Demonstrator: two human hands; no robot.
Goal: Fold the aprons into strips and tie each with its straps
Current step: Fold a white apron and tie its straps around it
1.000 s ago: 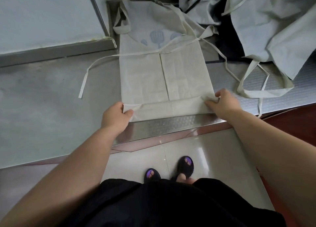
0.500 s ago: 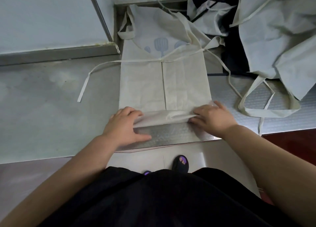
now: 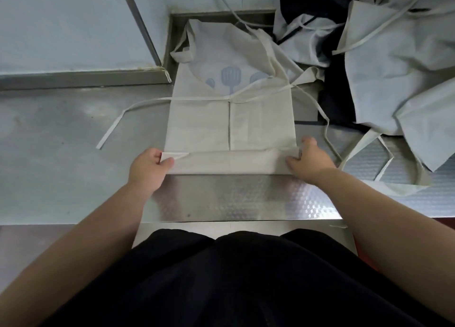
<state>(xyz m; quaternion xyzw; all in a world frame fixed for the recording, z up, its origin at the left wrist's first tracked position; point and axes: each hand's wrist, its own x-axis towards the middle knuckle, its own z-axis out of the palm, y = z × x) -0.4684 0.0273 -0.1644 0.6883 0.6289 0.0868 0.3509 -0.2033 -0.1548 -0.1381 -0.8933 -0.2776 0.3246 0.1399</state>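
A cream apron [image 3: 202,125] with a blue spatula print lies lengthwise on the steel counter [image 3: 73,154], its two sides folded in to meet at a centre line. Its near end is rolled up into a flat band [image 3: 229,163] across the width. My left hand [image 3: 150,169] pinches the left end of that band between thumb and fingers. At the right end, my right hand [image 3: 310,159] grips the band with curled fingers. One waist strap [image 3: 115,125] trails out to the left over the counter; the other strap [image 3: 325,120] runs off to the right.
A heap of several more cream and dark aprons [image 3: 394,68] with loose straps fills the back right. A raised steel ledge [image 3: 81,77] and a pale wall stand at the back left. The counter's front edge [image 3: 234,219] is close to my body.
Both hands turned the apron's near end over away from me, so the rolled band now lies further from the counter's front edge, and they moved back out to its two ends.
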